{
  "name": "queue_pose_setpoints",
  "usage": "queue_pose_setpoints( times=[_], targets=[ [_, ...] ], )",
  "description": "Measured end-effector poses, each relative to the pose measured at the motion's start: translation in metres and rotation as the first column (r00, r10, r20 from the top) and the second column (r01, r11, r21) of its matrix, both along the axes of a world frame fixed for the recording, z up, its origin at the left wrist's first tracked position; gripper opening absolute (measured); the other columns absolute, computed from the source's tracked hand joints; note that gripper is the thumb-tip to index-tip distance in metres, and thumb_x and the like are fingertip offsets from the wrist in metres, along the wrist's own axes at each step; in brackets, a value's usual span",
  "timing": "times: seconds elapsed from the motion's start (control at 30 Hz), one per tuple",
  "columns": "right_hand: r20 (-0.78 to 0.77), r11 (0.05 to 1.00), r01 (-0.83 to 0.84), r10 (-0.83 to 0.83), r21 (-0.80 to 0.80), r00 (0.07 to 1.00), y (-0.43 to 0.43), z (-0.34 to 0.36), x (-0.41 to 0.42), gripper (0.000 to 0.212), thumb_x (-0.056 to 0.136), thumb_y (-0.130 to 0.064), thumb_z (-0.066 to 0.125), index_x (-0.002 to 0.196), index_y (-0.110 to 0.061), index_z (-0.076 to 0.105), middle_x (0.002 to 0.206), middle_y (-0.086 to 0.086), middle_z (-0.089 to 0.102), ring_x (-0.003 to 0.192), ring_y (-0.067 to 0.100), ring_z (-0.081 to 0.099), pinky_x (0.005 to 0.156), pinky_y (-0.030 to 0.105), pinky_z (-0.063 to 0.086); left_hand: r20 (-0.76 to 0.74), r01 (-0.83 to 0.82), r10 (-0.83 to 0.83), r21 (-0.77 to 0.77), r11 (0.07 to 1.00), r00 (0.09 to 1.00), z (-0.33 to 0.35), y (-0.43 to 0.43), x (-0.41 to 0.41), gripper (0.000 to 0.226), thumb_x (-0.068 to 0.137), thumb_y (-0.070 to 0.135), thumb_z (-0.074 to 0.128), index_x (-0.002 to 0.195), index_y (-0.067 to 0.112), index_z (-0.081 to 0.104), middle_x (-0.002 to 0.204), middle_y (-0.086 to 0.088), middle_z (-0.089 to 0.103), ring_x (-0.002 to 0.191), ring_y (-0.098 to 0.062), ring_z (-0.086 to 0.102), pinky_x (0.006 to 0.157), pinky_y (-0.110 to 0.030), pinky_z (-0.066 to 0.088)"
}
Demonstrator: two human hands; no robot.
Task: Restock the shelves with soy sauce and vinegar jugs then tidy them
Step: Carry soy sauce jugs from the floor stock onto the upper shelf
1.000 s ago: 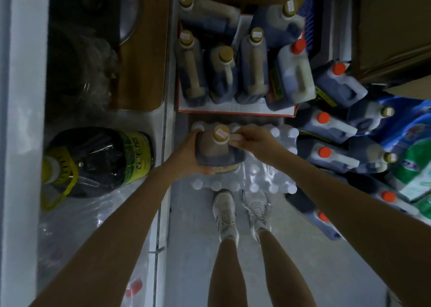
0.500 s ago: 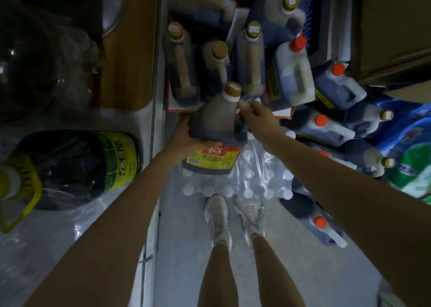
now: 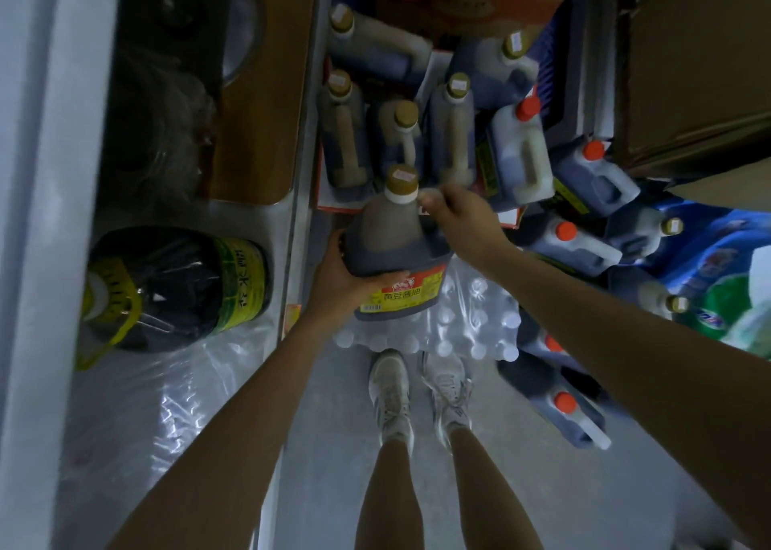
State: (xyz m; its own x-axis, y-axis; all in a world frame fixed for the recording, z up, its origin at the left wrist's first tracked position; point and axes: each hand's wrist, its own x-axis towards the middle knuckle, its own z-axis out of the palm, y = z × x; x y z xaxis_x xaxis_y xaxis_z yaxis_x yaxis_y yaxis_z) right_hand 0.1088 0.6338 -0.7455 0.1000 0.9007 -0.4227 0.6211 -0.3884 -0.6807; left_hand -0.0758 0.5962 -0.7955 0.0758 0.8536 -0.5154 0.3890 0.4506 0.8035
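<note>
I hold a dark soy sauce jug with a gold cap and a red and yellow label, lifted and tilted away from me above a pack of water bottles. My left hand grips its lower left side. My right hand grips its handle just right of the cap. Several gold-capped jugs stand in an open carton on the floor just ahead. Orange-capped jugs lie piled to the right.
A white shelf runs along the left, holding a large dark oil bottle with a yellow handle and plastic wrap. Cardboard boxes sit at the upper right, blue and green bags at the right. My feet stand on grey floor.
The jug has come up off the water bottle pack and tilted forward, so its label now faces me. Both hands rose with it.
</note>
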Motion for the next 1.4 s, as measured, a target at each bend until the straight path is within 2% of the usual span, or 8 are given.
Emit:
queue_pose_setpoints(
  times=[0.13, 0.33, 0.5, 0.57, 0.77, 1.0, 1.3, 1.4],
  targets=[
    [-0.067, 0.997, -0.020, 0.026, 0.079, 0.997, 0.010, 0.052, 0.003, 0.033, 0.096, -0.033, 0.050, 0.095, 0.000, 0.055, 0.083, 0.011, 0.058, 0.087, 0.027, 0.056, 0.077, 0.039, 0.039, 0.005, 0.030, -0.031, 0.131, 0.991, 1.000, 0.041, 0.014, 0.001, 0.086, 0.059, 0.015, 0.090, 0.131, 0.012, 0.044, 0.127, 0.003, 0.054, 0.117, -0.013, 0.052, 0.091, -0.017, 0.046],
    [-0.229, 0.979, 0.023, 0.024, 0.201, 0.973, 0.023, 0.143, 0.014, 0.024, 0.094, -0.024, 0.056, 0.071, -0.025, 0.048, 0.067, -0.005, 0.049, 0.068, 0.011, 0.048, 0.068, 0.033, 0.037, 0.055, 0.013, -0.026, 0.238, 0.971, 0.998, 0.120, 0.034, 0.011, 0.107, 0.044, 0.063, 0.085, 0.129, 0.011, 0.046, 0.129, -0.003, 0.057, 0.118, -0.017, 0.055, 0.089, -0.014, 0.047],
    [-0.261, 0.951, 0.044, 0.039, 0.306, 0.965, 0.027, 0.223, 0.026, 0.014, 0.092, -0.019, 0.059, 0.085, -0.008, 0.060, 0.071, -0.006, 0.055, 0.068, 0.005, 0.049, 0.067, 0.026, 0.039, 0.044, 0.016, -0.040, 0.449, 0.893, 0.998, 0.192, 0.039, 0.024, 0.095, 0.055, 0.076, 0.070, 0.124, 0.015, 0.047, 0.126, 0.003, 0.054, 0.117, -0.001, 0.050, 0.096, -0.016, 0.046],
    [-0.244, 0.934, 0.060, 0.030, 0.353, 0.969, 0.027, 0.255, 0.030, 0.018, 0.089, -0.031, 0.061, 0.086, -0.013, 0.064, 0.077, -0.003, 0.063, 0.078, 0.010, 0.057, 0.075, 0.032, 0.045, 0.047, -0.018, -0.005, 0.475, 0.880, 0.999, 0.223, 0.041, 0.028, 0.096, 0.051, 0.075, 0.074, 0.123, 0.015, 0.052, 0.128, -0.001, 0.059, 0.119, -0.012, 0.055, 0.095, -0.033, 0.051],
    [-0.283, 0.883, 0.102, 0.036, 0.459, 0.959, 0.029, 0.365, 0.038, 0.007, 0.089, -0.031, 0.061, 0.085, -0.028, 0.065, 0.085, -0.003, 0.066, 0.088, 0.015, 0.059, 0.085, 0.040, 0.047, 0.017, 0.011, -0.026, 0.600, 0.800, 1.000, 0.333, 0.051, 0.034, 0.075, 0.052, 0.055, 0.085, 0.109, 0.072, 0.040, 0.110, 0.038, 0.053, 0.110, -0.008, 0.059, 0.089, -0.032, 0.054],
    [-0.285, 0.777, 0.121, 0.077, 0.618, 0.955, 0.022, 0.486, 0.040, 0.012, 0.091, -0.031, 0.059, 0.092, -0.021, 0.067, 0.093, -0.001, 0.068, 0.092, 0.018, 0.061, 0.081, 0.030, 0.046, 0.144, -0.126, 0.042, 0.639, 0.759, 0.989, 0.453, 0.047, 0.048, 0.082, 0.055, 0.032, 0.089, 0.126, 0.022, 0.048, 0.120, 0.010, 0.059, 0.110, -0.010, 0.058, 0.075, -0.008, 0.047],
    [-0.570, 0.657, 0.341, 0.165, 0.672, 0.805, 0.003, 0.613, 0.023, 0.005, 0.090, -0.020, 0.062, 0.091, -0.019, 0.066, 0.087, -0.003, 0.067, 0.080, 0.007, 0.062, 0.076, 0.024, 0.050, 0.365, -0.266, 0.016, 0.645, 0.716, 0.931, 0.587, 0.023, 0.051, 0.091, 0.037, 0.052, 0.088, 0.116, 0.022, 0.056, 0.109, 0.003, 0.069, 0.092, -0.012, 0.069, 0.074, -0.030, 0.059],
    [-0.498, 0.583, 0.291, 0.232, 0.759, 0.835, -0.007, 0.657, 0.020, 0.009, 0.089, -0.020, 0.063, 0.082, -0.019, 0.068, 0.082, -0.009, 0.068, 0.077, 0.001, 0.059, 0.077, 0.021, 0.046, 0.433, -0.300, -0.006, 0.634, 0.713, 0.901, 0.623, 0.013, 0.051, 0.093, 0.036, 0.053, 0.085, 0.119, 0.023, 0.055, 0.110, 0.001, 0.069, 0.092, -0.016, 0.070, 0.076, -0.037, 0.060]
  ],
)
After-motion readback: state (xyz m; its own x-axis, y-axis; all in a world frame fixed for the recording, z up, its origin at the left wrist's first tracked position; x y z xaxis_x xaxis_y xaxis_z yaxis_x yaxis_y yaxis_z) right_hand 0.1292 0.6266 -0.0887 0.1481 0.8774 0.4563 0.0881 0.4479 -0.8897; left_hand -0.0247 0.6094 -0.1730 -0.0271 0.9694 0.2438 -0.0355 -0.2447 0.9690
